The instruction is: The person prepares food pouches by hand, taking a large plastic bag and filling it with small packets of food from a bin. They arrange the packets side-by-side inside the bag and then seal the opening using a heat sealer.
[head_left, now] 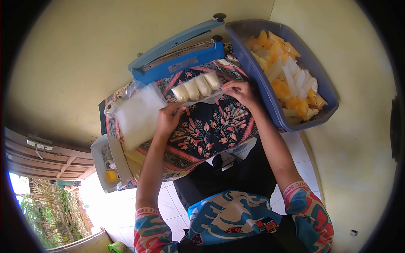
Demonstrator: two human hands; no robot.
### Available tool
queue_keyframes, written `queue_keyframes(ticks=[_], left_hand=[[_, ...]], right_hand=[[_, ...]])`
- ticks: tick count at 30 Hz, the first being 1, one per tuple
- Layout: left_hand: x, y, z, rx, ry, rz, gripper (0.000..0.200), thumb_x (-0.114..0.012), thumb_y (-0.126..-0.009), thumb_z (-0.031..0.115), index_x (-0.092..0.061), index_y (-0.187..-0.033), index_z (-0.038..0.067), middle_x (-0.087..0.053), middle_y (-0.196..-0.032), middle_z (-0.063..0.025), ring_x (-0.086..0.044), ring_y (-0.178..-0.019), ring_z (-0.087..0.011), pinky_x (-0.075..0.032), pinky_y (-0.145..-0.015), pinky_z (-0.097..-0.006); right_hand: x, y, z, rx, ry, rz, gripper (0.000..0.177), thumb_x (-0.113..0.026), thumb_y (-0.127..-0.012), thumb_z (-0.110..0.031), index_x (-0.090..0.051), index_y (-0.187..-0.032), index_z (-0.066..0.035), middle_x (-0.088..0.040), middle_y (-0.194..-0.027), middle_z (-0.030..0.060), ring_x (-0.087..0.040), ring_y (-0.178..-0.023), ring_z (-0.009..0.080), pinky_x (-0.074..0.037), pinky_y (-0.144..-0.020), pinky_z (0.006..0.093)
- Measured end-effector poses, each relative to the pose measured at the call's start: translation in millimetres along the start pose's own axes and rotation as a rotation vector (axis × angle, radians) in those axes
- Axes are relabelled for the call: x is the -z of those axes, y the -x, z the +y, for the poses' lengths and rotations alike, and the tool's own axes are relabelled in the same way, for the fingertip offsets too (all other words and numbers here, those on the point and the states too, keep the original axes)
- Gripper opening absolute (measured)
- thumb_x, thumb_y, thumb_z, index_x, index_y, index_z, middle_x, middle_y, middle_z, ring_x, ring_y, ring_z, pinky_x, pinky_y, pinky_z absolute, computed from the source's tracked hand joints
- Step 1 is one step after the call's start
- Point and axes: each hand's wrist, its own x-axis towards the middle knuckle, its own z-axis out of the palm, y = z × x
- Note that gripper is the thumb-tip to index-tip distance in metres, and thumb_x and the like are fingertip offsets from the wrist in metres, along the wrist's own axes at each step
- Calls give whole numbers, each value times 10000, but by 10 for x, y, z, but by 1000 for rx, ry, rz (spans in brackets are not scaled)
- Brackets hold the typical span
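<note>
A clear plastic bag (197,101) lies flat on the patterned cloth, with several pale cream rolls (192,89) side by side inside it. My left hand (169,119) is closed at the bag's near left corner, thumb and fingers pinched together. At the right end, my right hand (239,92) pinches the bag's near edge between its fingertips. Just behind the bag stands a blue impulse sealer (183,61), its lighter blue arm raised. A stack of clear, unfilled plastic bags (137,114) lies left of my left hand.
A grey-blue tub (286,120) full of bagged yellow and white pieces stands at the right. On the left are a tape roll (110,109) and a white box (101,162) holding small items, one with a yellow lid. Walls close in behind and at the right.
</note>
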Motion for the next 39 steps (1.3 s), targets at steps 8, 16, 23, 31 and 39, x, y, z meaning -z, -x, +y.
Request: queue_keyframes(ticks=[8,16,23,31,39], left_hand=[[-14,9,24,16,-11,29,138,-745,-845,84,-734,-956,4,-720,-875,-172,-713,-731,-270,-550,-660,-341],[8,-6,50,-99,-40,82,148,-780,-806,104,-738,-938,51,-723,-886,-136,-691,-859,-316,-539,-766,-384],[1,-36,106,-214,-83,71,120,-786,-776,92,-730,-876,53,-728,-900,-105,-685,-861,-297,-528,-811,-385],[-31,-45,-18,-310,-50,-3,134,-723,-703,-20,-725,-813,57,-728,-892,-76,-683,-876,-273,-525,-822,-392],[110,-25,193,-463,-111,-213,403,-850,-677,293,-680,-963,66,-683,-1026,-93,-630,-939,-299,-464,-850,-409]], right_hand=[[-16,1,67,-24,-12,36,156,-775,-821,-68,-745,-965,-17,-727,-978,17,-592,-764,22,-444,-640,185],[2,-11,79,99,57,-3,190,-817,-773,-87,-754,-949,-49,-725,-963,-3,-570,-744,12,-398,-590,182],[-22,-4,87,102,69,33,183,-814,-788,-113,-756,-950,-51,-727,-965,-4,-573,-727,15,-401,-582,188],[-38,8,14,72,70,42,112,-751,-815,-14,-762,-926,-32,-752,-959,37,-648,-780,55,-483,-660,205],[-28,81,-97,212,311,11,215,-623,-775,109,-736,-925,2,-739,-1055,117,-711,-982,238,-539,-883,312]])
